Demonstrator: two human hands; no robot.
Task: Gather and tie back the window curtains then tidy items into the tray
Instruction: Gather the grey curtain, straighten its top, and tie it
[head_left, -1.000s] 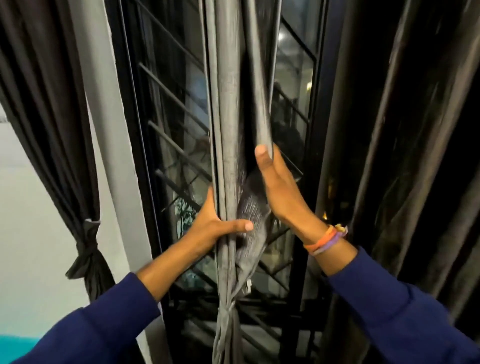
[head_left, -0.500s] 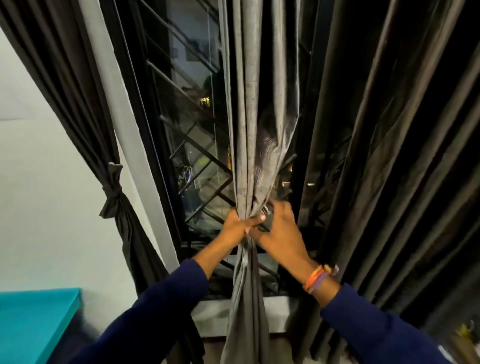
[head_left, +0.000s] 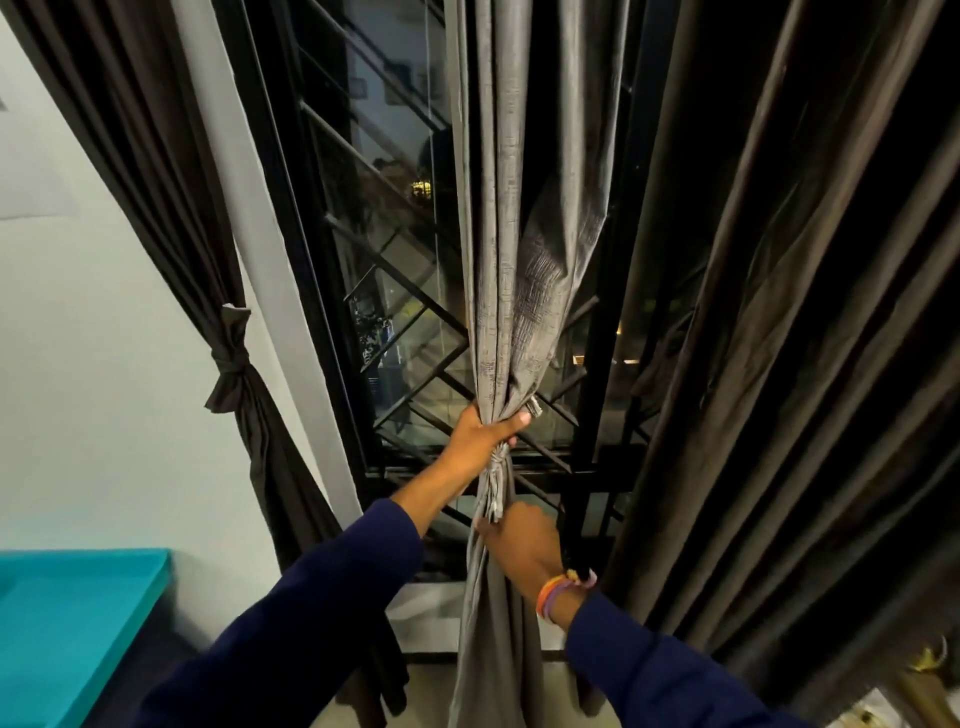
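A grey curtain (head_left: 506, 249) of ribbed, faintly lustrous woven cloth is shown hanging before the black-framed window (head_left: 395, 291) with its diagonal metal grille, bunched to a narrow waist where it is clasped by the left hand (head_left: 480, 434), fingers and thumb curled round the folds just above a tie band (head_left: 497, 462) of the same cloth. The tail of that band is pinched by the right hand (head_left: 524, 545) directly below, a stack of orange and purple wristbands (head_left: 558, 592) being worn at the wrist. A dark brown curtain (head_left: 156, 171), smooth and pleated, is knotted back at left; a teal flat surface (head_left: 67, 623) is seen at lower left; no container or legible writing is visible.
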